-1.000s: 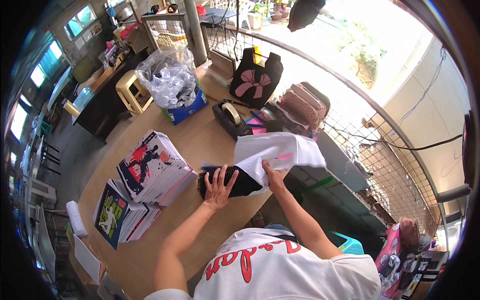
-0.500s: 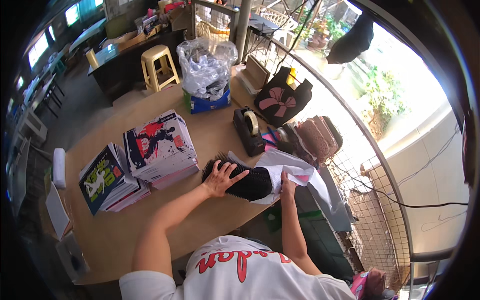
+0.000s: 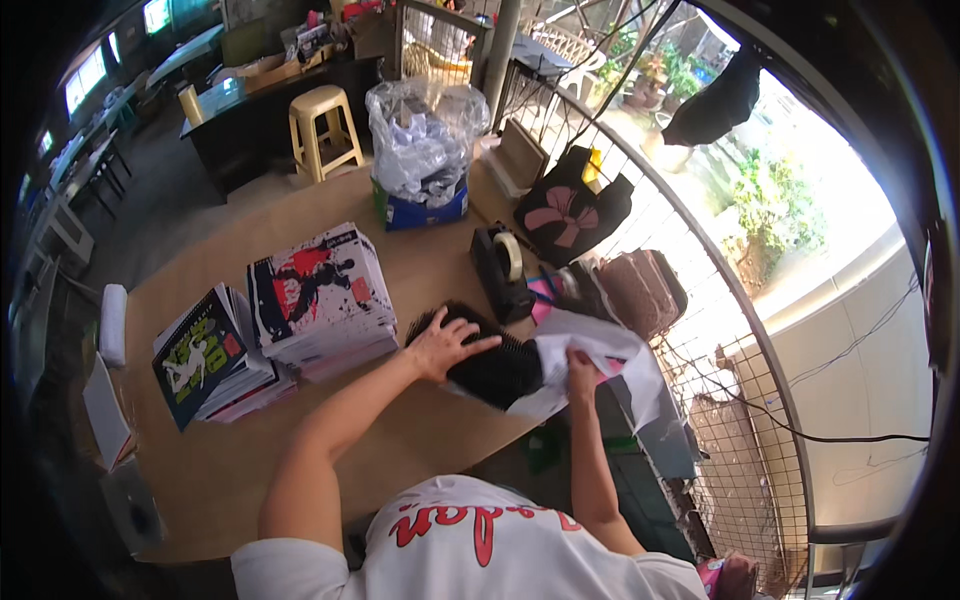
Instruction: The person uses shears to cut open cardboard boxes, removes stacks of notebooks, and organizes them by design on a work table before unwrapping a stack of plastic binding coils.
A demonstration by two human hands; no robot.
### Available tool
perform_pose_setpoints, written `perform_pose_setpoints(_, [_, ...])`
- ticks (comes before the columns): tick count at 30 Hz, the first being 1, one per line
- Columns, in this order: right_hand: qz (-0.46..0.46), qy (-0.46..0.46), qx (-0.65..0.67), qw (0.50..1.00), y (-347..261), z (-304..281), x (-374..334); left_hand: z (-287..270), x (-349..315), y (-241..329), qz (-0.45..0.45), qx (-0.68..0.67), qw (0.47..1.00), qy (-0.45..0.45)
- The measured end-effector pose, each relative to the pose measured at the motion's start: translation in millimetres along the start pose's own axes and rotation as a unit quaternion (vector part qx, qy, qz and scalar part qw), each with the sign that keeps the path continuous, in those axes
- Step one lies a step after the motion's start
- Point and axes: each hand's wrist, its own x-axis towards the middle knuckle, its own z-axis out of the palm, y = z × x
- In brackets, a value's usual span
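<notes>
A bundle of black strips with rows of fine teeth, resembling binding wires, lies at the table's right front edge. My left hand rests over its left end with fingers spread. White paper wraps the bundle's right end and sticks out loosely beyond it. My right hand pinches this paper, thumb on top; the other fingers are mostly hidden. Just behind the bundle stands a black tape dispenser with a roll of tape.
Stacked spiral notebooks and a second notebook pile stand on the table's left. Farther back are a plastic bag of scraps and a black bag with a pink bow. Brown blocks sit by the wire mesh at right.
The loose end of the white paper has been drawn up and in, and its outline is more crumpled. My left hand stays on the black bundle. The whole view has shifted slightly.
</notes>
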Motion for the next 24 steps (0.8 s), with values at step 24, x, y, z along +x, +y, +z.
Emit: perform_pose_setpoints(24, [-0.091,0.036,-0.029,0.995,-130,-104,-48,61,8,29,-0.012,0.021,0.988,0.155])
